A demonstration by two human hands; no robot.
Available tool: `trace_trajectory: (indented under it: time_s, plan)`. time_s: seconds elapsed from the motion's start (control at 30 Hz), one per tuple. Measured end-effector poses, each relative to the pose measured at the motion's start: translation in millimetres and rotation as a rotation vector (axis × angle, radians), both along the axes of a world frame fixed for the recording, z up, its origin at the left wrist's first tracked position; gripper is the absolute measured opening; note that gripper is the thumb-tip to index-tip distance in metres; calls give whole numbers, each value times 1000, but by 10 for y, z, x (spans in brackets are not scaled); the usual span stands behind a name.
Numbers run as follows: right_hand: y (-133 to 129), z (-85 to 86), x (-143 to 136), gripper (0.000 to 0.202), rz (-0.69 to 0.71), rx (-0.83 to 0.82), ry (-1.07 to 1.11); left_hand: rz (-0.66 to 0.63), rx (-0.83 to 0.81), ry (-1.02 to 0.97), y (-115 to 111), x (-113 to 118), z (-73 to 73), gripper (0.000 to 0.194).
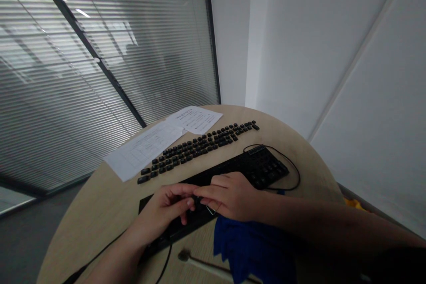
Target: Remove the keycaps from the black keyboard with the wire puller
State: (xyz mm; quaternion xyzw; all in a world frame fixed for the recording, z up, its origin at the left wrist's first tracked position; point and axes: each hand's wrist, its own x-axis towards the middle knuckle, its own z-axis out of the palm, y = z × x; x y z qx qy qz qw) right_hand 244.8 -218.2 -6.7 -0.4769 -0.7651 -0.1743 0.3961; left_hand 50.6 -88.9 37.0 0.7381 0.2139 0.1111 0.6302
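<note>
A black keyboard (219, 168) lies at a slant on the round table, its number pad at the right end still bearing keys. My left hand (166, 206) is over the keyboard's left part, thumb and fingers closed around something small and dark that I cannot make out. Its fingertips meet those of my right hand (231, 195), whose fingers are closed too. A thin, light, wire-like piece (213, 210) shows under the right fingers; its full shape is hidden. Beyond the keyboard, loose black keycaps (199, 145) lie in several rows.
Printed papers (149, 146) lie behind the keycaps. A blue cloth (253, 248) and a brush (199, 262) lie at the near edge. A black cable (298, 173) loops off the keyboard's right end. Blinds and white walls stand beyond the table (83, 217).
</note>
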Motion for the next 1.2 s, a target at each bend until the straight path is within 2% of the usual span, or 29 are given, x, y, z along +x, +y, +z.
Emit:
trace_trajectory:
  time_s: [0.27, 0.37, 0.43, 0.53, 0.63, 0.7, 0.8, 1.0, 1.2]
  plan:
    - [19, -51, -11, 23, 9, -4, 39, -17, 41, 18, -15, 13, -10, 25]
    - [24, 45, 90, 22, -23, -7, 22, 33, 129, 26, 21, -21, -7, 28]
    - [33, 192, 311, 20, -117, -45, 44, 81, 298, 25, 89, -61, 21, 28]
    - [79, 434, 873, 22, -397, -178, 206, 129, 657, 26, 264, -140, 77, 32]
    - [187, 528, 1503, 27, -648, -429, 327, 219, 807, 60, 468, -223, 94, 37]
    - [279, 476, 1824, 23, -658, -545, 321, 280, 821, 88, 578, -266, 79, 39]
    - [412, 306, 2076, 17, -616, -683, 299, 312, 807, 120, 678, -305, 41, 41]
    - [593, 13, 2148, 22, -566, -785, 260, 332, 760, 112, 784, -365, -26, 37]
    - [662, -101, 2181, 27, -567, -807, 241, 352, 741, 117, 855, -406, -39, 35]
